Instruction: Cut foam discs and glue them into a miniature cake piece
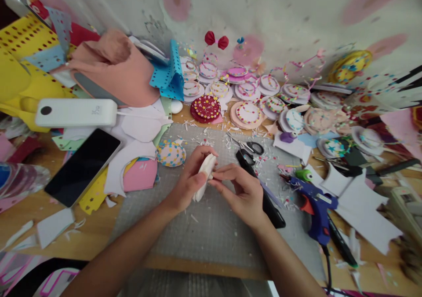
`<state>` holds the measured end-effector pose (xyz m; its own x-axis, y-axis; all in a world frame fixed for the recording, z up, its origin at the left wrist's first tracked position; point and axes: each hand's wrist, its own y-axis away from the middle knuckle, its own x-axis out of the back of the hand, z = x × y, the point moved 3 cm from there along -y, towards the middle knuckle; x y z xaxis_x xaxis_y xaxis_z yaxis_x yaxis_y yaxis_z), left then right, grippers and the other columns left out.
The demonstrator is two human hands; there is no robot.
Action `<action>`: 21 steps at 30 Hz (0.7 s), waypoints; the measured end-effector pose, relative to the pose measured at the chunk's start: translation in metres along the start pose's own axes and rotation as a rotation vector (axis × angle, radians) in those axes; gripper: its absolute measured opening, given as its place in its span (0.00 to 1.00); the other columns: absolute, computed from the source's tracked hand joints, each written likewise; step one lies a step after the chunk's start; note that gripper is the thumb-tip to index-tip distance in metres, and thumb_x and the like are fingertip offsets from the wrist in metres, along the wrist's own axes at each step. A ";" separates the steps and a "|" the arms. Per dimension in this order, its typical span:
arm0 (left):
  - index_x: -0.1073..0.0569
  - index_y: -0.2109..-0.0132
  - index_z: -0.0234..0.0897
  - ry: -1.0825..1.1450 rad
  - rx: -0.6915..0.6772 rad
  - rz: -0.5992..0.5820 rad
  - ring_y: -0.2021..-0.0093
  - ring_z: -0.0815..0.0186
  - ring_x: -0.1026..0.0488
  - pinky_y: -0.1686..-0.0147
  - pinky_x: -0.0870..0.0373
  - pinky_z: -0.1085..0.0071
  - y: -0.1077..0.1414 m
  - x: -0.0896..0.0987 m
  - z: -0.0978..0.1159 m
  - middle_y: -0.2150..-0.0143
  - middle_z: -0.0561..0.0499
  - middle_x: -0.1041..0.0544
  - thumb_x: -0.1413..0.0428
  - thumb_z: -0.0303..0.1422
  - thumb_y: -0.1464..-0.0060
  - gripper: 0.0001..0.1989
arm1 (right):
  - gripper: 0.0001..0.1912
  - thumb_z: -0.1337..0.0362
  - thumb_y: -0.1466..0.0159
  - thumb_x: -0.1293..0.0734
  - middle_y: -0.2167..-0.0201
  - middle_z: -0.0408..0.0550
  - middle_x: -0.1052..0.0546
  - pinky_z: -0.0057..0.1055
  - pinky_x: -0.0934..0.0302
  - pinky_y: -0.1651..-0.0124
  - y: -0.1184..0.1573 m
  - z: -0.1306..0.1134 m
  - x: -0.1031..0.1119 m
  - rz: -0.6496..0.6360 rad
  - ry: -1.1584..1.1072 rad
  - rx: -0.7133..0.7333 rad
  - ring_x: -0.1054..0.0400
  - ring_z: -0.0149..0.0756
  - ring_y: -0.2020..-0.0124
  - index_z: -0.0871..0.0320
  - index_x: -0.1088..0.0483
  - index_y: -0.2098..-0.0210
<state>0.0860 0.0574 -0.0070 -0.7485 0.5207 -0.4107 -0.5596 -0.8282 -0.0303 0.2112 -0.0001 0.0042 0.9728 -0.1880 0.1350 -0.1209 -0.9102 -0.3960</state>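
Centre frame, a left hand (191, 180) clamps a small, flattened white piece (208, 166) above a grey gridded cutting mat (191, 240), while the right hand (245, 193) pinches its edge; a blue glue gun (318, 204) lies lower right.

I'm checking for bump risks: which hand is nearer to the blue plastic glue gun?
Right. The right hand is apart from the blue plastic glue gun, which lies out to its right. The left hand, gripping a slim white object, is farther left.
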 end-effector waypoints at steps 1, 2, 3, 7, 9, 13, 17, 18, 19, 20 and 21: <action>0.30 0.51 0.44 -0.006 -0.011 -0.012 0.59 0.57 0.37 0.58 0.38 0.66 0.000 0.000 0.000 0.59 0.48 0.33 0.45 0.51 0.48 0.22 | 0.11 0.73 0.40 0.28 0.65 0.46 0.21 0.37 0.30 0.58 0.000 0.000 0.000 0.003 -0.006 0.002 0.26 0.36 0.63 0.52 0.25 0.61; 0.30 0.51 0.44 -0.015 -0.020 -0.023 0.59 0.57 0.37 0.57 0.38 0.67 0.000 0.000 0.001 0.59 0.48 0.33 0.45 0.51 0.47 0.22 | 0.11 0.73 0.40 0.28 0.65 0.46 0.21 0.37 0.30 0.58 0.000 0.000 0.000 0.006 -0.010 0.001 0.26 0.36 0.63 0.52 0.25 0.61; 0.30 0.51 0.44 -0.026 -0.028 -0.029 0.59 0.58 0.37 0.57 0.39 0.67 0.000 0.000 0.001 0.59 0.49 0.34 0.45 0.52 0.47 0.22 | 0.11 0.73 0.40 0.28 0.66 0.45 0.21 0.37 0.30 0.58 0.000 0.000 -0.001 0.010 -0.011 -0.001 0.26 0.36 0.64 0.52 0.25 0.61; 0.30 0.51 0.42 -0.052 -0.038 -0.023 0.59 0.58 0.38 0.58 0.39 0.66 -0.001 0.000 0.000 0.59 0.49 0.34 0.45 0.53 0.48 0.24 | 0.09 0.72 0.40 0.27 0.67 0.45 0.20 0.36 0.29 0.60 -0.001 0.000 -0.002 0.028 -0.020 -0.006 0.25 0.36 0.65 0.52 0.24 0.63; 0.30 0.52 0.42 -0.056 -0.053 -0.021 0.60 0.59 0.38 0.59 0.39 0.67 -0.001 0.000 0.000 0.60 0.49 0.34 0.45 0.54 0.48 0.25 | 0.08 0.71 0.40 0.27 0.67 0.46 0.20 0.37 0.29 0.61 -0.001 -0.001 -0.002 0.041 -0.025 -0.010 0.25 0.37 0.66 0.52 0.23 0.64; 0.29 0.52 0.42 -0.065 -0.075 -0.032 0.60 0.60 0.38 0.59 0.39 0.67 -0.001 -0.001 0.000 0.60 0.49 0.34 0.46 0.54 0.47 0.24 | 0.08 0.71 0.41 0.27 0.67 0.46 0.20 0.37 0.29 0.61 0.000 0.000 -0.003 0.054 -0.036 -0.030 0.25 0.37 0.66 0.52 0.23 0.64; 0.29 0.52 0.43 -0.040 -0.034 -0.004 0.59 0.58 0.36 0.57 0.37 0.66 -0.001 -0.001 0.002 0.58 0.48 0.32 0.47 0.53 0.46 0.23 | 0.11 0.73 0.41 0.27 0.66 0.45 0.20 0.36 0.30 0.57 0.001 0.000 -0.002 0.053 -0.022 -0.043 0.26 0.36 0.64 0.52 0.24 0.62; 0.29 0.52 0.43 -0.035 -0.020 0.004 0.60 0.57 0.35 0.58 0.36 0.66 -0.001 -0.001 0.002 0.59 0.48 0.32 0.46 0.54 0.47 0.23 | 0.11 0.73 0.41 0.27 0.66 0.45 0.21 0.36 0.31 0.57 0.001 0.000 -0.002 0.050 -0.014 -0.047 0.26 0.36 0.64 0.52 0.24 0.61; 0.29 0.52 0.43 -0.031 -0.009 0.009 0.61 0.57 0.35 0.59 0.35 0.66 -0.001 -0.001 0.001 0.59 0.48 0.32 0.46 0.54 0.47 0.24 | 0.11 0.73 0.41 0.28 0.66 0.45 0.21 0.37 0.31 0.57 0.001 0.000 -0.002 0.045 -0.007 -0.050 0.26 0.36 0.64 0.52 0.24 0.61; 0.29 0.52 0.43 -0.027 -0.002 0.012 0.62 0.57 0.35 0.60 0.35 0.66 -0.001 -0.001 0.001 0.59 0.47 0.32 0.46 0.55 0.48 0.24 | 0.11 0.73 0.41 0.28 0.66 0.45 0.21 0.37 0.31 0.57 0.002 0.000 -0.002 0.039 0.000 -0.052 0.26 0.36 0.64 0.52 0.25 0.61; 0.29 0.52 0.43 -0.024 0.006 0.014 0.62 0.57 0.35 0.61 0.34 0.65 -0.001 -0.001 0.000 0.59 0.47 0.32 0.46 0.55 0.48 0.25 | 0.11 0.73 0.41 0.28 0.67 0.44 0.21 0.37 0.31 0.57 0.002 0.000 -0.002 0.033 0.004 -0.052 0.26 0.36 0.64 0.52 0.25 0.61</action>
<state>0.0873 0.0572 -0.0061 -0.7648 0.5137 -0.3889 -0.5507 -0.8345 -0.0193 0.2093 -0.0014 0.0033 0.9674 -0.2193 0.1265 -0.1628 -0.9216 -0.3524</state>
